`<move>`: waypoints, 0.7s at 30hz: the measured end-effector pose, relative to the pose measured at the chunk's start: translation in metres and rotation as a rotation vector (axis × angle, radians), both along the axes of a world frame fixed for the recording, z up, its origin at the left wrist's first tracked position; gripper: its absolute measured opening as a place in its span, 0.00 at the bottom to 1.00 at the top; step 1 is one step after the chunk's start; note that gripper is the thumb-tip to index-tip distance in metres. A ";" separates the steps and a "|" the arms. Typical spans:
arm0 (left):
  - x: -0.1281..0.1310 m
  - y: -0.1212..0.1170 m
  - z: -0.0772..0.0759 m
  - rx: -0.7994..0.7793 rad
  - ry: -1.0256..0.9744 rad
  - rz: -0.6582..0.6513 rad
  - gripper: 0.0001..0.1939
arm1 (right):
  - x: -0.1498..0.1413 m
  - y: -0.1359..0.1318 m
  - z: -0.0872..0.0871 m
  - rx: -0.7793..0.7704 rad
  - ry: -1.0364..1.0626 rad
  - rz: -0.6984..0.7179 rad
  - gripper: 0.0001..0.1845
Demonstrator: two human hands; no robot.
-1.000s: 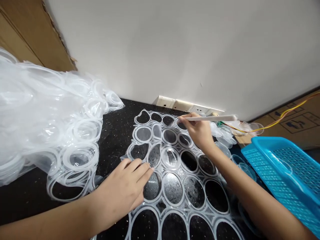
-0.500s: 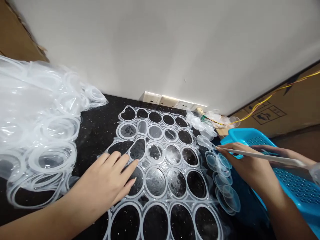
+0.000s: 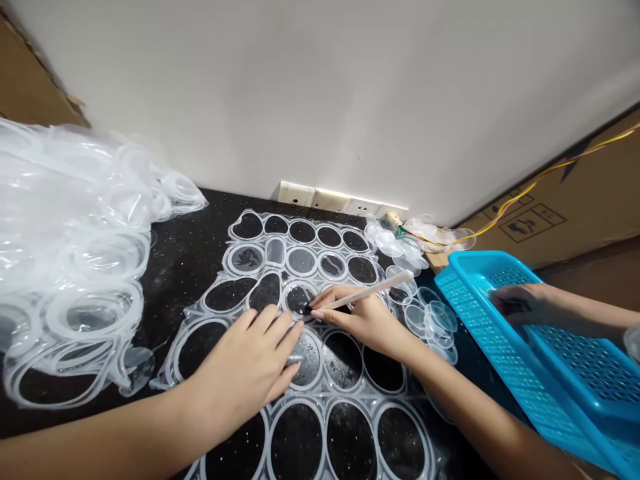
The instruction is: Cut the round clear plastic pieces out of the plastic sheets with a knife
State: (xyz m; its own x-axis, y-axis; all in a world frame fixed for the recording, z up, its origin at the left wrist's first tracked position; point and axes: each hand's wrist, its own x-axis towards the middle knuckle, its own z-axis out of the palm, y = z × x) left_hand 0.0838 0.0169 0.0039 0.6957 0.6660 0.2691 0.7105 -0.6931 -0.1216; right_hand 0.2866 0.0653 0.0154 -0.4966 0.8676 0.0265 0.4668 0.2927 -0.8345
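Observation:
My left hand lies palm down on a clear plastic sheet full of round openings with pale rims, its fingers stretched out. Close beside it, my right hand pinches a slim, white-handled, pen-like tool. The tool's dark tip meets the rim of a round opening near the sheet's middle; its exact kind is not clear. Loose clear discs lie right of the sheet, partly hidden by my right forearm. Some openings show the black speckled table, while others hold grey or cloudy film.
A pile of similar plastic sheets stands at the left. Another person's hand reaches into a blue perforated basket at the right. Wall sockets line the back, with a yellow cable running from a plug.
My right hand has moved left with the tool, from the loose discs to the sheet's middle. My left hand has shifted slightly right. The other person's hand now reaches into the basket.

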 end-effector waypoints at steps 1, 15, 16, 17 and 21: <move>0.000 0.000 0.000 0.000 -0.005 0.000 0.20 | 0.000 0.001 -0.001 -0.007 0.001 0.003 0.05; 0.001 0.001 -0.001 -0.008 -0.023 -0.022 0.18 | 0.002 -0.003 -0.003 0.057 0.001 0.058 0.04; 0.001 0.001 -0.001 -0.009 -0.022 -0.027 0.18 | 0.001 -0.003 -0.003 0.079 -0.004 0.068 0.04; 0.001 0.002 -0.001 -0.013 -0.021 -0.031 0.17 | 0.001 -0.003 -0.002 0.111 -0.012 0.082 0.04; 0.000 0.005 0.001 -0.075 -0.035 -0.033 0.16 | 0.001 -0.007 -0.003 0.407 -0.130 0.216 0.06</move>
State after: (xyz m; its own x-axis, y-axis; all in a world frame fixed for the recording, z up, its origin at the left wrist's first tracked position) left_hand 0.0840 0.0217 0.0053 0.7087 0.6621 0.2438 0.6901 -0.7224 -0.0444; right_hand 0.2873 0.0583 0.0121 -0.6862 0.6762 0.2683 0.4521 0.6853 -0.5709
